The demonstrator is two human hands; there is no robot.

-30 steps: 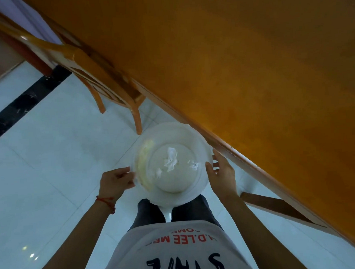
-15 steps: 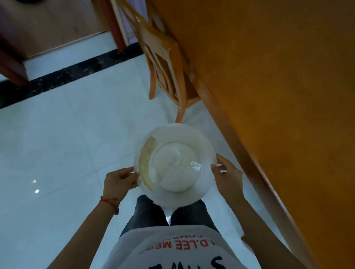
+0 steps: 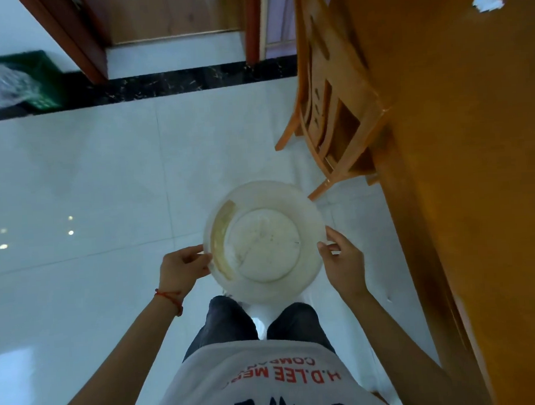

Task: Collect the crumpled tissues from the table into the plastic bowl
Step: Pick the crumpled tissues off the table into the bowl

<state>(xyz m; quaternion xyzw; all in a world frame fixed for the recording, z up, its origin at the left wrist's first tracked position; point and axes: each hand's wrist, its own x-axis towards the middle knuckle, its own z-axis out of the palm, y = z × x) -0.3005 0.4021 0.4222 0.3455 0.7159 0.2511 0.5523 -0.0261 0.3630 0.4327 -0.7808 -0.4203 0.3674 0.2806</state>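
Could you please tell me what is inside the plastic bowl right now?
The plastic bowl, held by left hand and right hand, shows no tissues inside, only a yellowish smear on its wall. A crumpled tissue lies on the table.

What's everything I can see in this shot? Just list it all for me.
Plastic bowl: one, clear whitish, held over the floor, looks empty.
Crumpled tissue: one, white, far end of the table.
Table: one, orange wood, right side.
Chair: one, orange wood, pushed against the table.
Floor: white glossy tiles with a black strip.
Crate: one, green, far left by the doorway.
Left hand: red string at the wrist, grip on the bowl's left rim.
Right hand: grip on the bowl's right rim.
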